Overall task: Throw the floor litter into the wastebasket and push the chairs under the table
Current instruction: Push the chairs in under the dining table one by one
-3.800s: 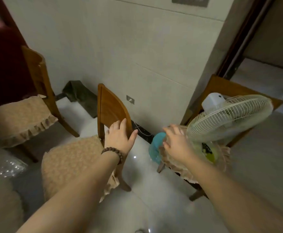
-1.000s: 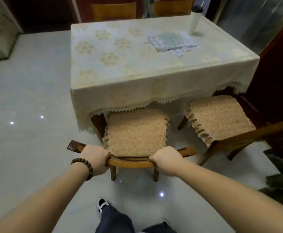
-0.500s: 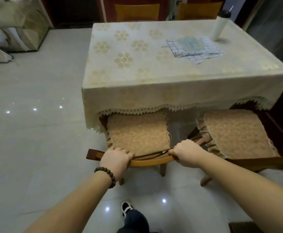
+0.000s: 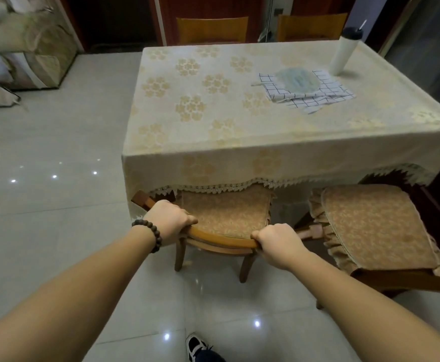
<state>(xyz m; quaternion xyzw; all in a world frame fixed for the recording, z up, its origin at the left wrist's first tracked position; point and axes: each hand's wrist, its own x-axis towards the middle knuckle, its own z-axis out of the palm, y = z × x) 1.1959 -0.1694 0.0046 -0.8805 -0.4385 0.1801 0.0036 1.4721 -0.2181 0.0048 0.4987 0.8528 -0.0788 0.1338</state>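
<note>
Both hands hold the curved top rail of the nearer chair (image 4: 224, 218). The left hand (image 4: 170, 222) has its grip wrapped over the rail at its left end, fingers curled down toward the seat cushion, and the right hand (image 4: 279, 244) has its grip wrapped round the rail at its right end. Ahead of both grips, the front of the seat is already tucked beneath the lace hem of the cloth on the counter (image 4: 239, 105); the rear legs and back rail remain out on the floor (image 4: 57, 231), so this chair looks about half in, and a further push forward seems needed.

Just to the right of the right grip, a second chair (image 4: 375, 226) sits angled, with only its far corner under the hem; by my reading it is not yet pushed in. No litter and no wastebasket show in this view, so that part of the task cannot be judged.

Compared with half a second ago, the seat has slid deeper under the hem, less cushion shows ahead of the grips, and both hands keep the same hold. A second ago the whole cushion was exposed.
</note>
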